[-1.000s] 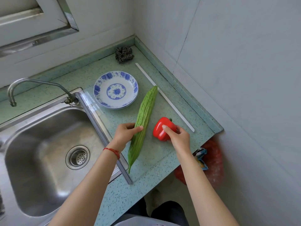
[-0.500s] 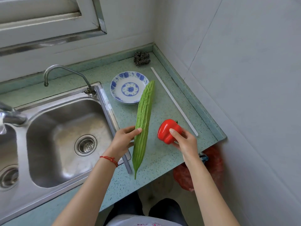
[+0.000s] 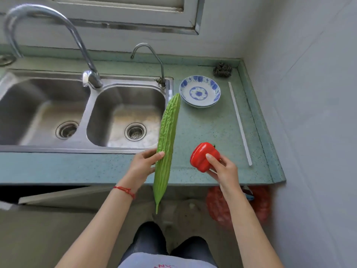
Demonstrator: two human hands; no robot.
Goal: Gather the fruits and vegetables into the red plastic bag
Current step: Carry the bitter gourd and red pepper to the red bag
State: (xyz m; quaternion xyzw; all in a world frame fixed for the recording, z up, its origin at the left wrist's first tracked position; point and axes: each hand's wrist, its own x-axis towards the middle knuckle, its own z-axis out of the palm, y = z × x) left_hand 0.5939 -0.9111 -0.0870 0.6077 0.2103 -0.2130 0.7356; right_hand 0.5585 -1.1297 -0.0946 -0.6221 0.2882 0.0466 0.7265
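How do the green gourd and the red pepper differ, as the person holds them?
The gourd is long, thin, bumpy and pale green; the pepper is short, blocky, glossy and red. The gourd runs lengthwise away from the person, its pointed tip past the counter edge; the pepper sits wholly over the counter. The left hand holds the gourd, the right hand the pepper. Both are lifted, neither yet in the red bag.

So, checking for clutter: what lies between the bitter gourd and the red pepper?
Head view: nothing but bare green countertop between bitter gourd and red pepper.
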